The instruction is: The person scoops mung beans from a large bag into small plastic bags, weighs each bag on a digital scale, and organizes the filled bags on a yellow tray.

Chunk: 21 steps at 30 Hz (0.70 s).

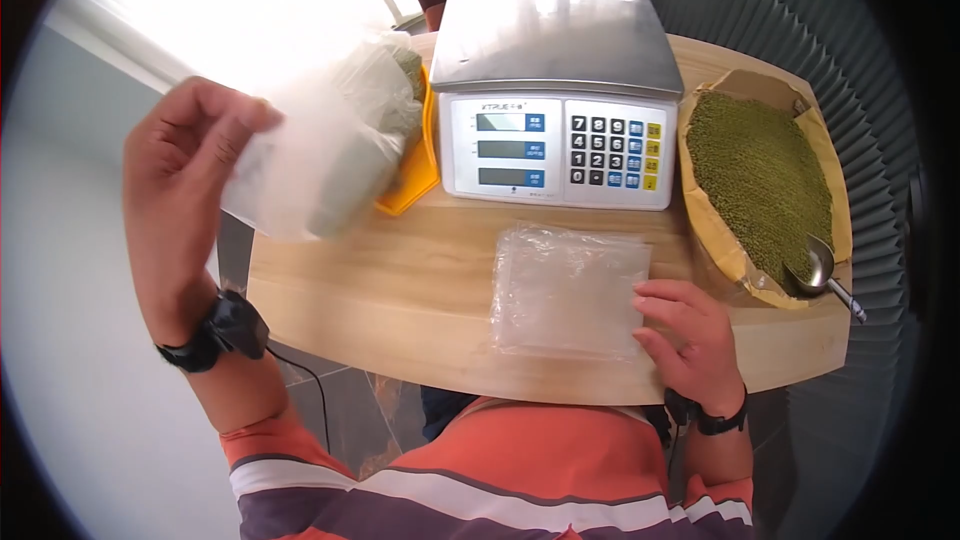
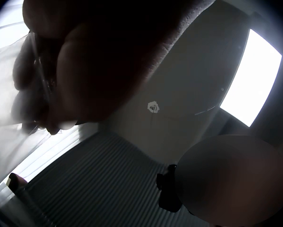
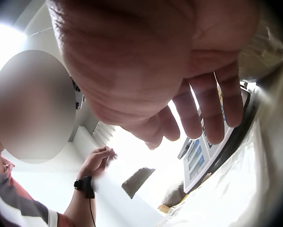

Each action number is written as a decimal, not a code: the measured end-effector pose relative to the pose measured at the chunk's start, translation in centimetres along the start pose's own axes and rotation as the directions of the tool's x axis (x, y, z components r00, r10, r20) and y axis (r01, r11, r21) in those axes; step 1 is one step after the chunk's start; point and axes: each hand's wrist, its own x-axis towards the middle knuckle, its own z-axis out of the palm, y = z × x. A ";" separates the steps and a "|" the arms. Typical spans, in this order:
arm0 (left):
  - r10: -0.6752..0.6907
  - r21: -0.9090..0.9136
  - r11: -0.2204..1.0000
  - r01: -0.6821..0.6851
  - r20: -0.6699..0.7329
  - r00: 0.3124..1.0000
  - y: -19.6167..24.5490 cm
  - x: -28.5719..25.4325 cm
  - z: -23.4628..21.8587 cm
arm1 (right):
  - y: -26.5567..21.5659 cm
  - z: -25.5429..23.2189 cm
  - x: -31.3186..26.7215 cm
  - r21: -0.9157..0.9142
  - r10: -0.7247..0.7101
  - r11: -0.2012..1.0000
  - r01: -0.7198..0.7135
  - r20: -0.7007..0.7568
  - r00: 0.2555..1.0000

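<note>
My left hand (image 1: pixel 205 155) is raised at the left and pinches the top of a translucent plastic bag (image 1: pixel 285 155). Something greenish fills the bag's lower part, blurred in the head view. Seen from the right wrist, the filled bag (image 3: pixel 137 182) hangs tilted beside the left hand. My right hand (image 1: pixel 695 340) is low over the table, its fingers loosely extended, with the fingertips at the right edge of a stack of clear flat plastic bags (image 1: pixel 565 290). Nothing shows in its palm in the right wrist view.
A digital scale (image 1: pixel 555 150) with a bare metal pan stands at the back of the wooden table (image 1: pixel 400 340). To its left is an orange tray (image 1: pixel 427 175) with another filled bag (image 1: pixel 408 105). An open sack of green beans (image 1: pixel 760 170) holds a metal scoop (image 1: pixel 820 265) at the right.
</note>
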 end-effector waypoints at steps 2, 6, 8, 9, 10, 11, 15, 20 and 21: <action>-0.037 -0.193 0.979 0.061 0.128 0.991 1.6 -0.6 2.4 | -0.5 0.3 0.4 0.142 0.032 0.989 -0.038 0.045 0.998; 0.005 -0.527 0.835 0.157 0.292 0.957 3.6 -2.2 7.6 | -0.8 2.3 0.8 0.309 0.163 0.933 -0.186 0.099 0.982; 0.018 -0.639 0.725 0.258 0.391 0.920 5.2 -2.6 9.5 | -0.4 4.7 0.8 0.846 0.274 0.454 -0.278 0.165 0.948; 0.047 -0.656 0.713 0.249 0.399 0.916 5.7 -2.7 10.5 | -0.5 5.0 1.2 0.838 0.291 0.474 -0.271 0.141 0.946; 0.078 -0.725 0.635 0.267 0.405 0.911 6.0 -2.9 11.7 | -0.7 5.2 1.6 0.926 0.247 0.282 -0.252 0.184 0.952; 0.104 -0.782 0.552 0.289 0.408 0.907 6.2 -3.0 12.6 | -0.6 5.6 2.0 0.969 0.189 0.073 -0.235 0.218 0.958; 0.089 -0.669 0.662 0.338 0.517 0.851 7.6 -2.9 13.6 | 1.1 7.0 1.7 0.971 0.187 -0.228 -0.075 0.120 0.975; 0.077 -0.691 0.682 0.241 0.396 0.915 7.9 -3.7 14.7 | -1.5 4.8 3.1 0.995 0.429 -0.077 0.068 -0.028 0.903; 0.112 -0.697 0.699 0.159 0.327 0.938 7.2 -3.8 15.2 | -1.3 4.6 3.0 0.997 0.433 -0.020 0.079 -0.063 0.899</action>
